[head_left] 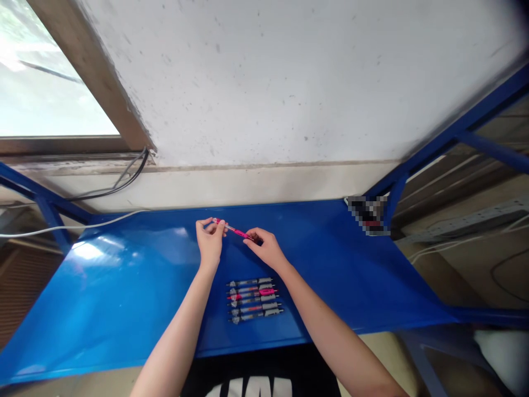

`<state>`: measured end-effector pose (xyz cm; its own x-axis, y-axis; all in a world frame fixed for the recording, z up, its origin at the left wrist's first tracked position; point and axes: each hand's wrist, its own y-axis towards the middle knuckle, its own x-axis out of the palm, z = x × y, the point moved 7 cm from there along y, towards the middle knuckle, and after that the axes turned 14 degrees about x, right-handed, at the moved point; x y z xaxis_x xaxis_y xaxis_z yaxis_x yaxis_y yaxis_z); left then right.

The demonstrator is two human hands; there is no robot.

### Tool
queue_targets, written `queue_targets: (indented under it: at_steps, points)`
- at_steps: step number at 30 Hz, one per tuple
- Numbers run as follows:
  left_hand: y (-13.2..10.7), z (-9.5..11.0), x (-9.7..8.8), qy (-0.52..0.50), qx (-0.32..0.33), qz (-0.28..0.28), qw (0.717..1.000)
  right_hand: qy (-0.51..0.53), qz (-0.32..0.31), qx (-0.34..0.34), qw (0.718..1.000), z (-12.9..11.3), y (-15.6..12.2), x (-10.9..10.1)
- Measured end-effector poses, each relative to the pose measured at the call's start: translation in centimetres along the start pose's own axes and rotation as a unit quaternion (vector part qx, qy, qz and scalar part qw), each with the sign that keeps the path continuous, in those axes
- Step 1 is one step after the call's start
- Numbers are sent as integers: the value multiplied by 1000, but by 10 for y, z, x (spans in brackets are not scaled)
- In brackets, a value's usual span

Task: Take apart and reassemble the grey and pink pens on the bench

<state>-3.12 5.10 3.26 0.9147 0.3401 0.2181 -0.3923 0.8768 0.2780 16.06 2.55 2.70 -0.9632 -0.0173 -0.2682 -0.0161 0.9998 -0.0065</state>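
Note:
A pink pen (233,230) is held level above the blue metal table (124,286), one end in each hand. My left hand (210,242) pinches its left end with thumb and fingertips. My right hand (265,247) is closed round its right end. Just below my hands, a row of several pens (254,299) lies side by side on the table, grey-gripped, one of them pink.
A white wall rises behind the table, with a window (45,71) at the upper left. Black and white cables (119,184) run along the sill. A blue frame (454,132) slants at the right, with a blurred small object (367,215) at the table's far right corner.

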Motion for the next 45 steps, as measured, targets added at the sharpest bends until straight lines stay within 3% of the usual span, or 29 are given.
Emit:
queue_targets:
  at_steps: [22,45]
  points:
    - [-3,6,6,-55,-18,-19,998,-6,33,7,999,-2,0,-8]
    - [-2,-2,3,-55,-36,-17,998,-24,42,1,999,-3,1,-13]
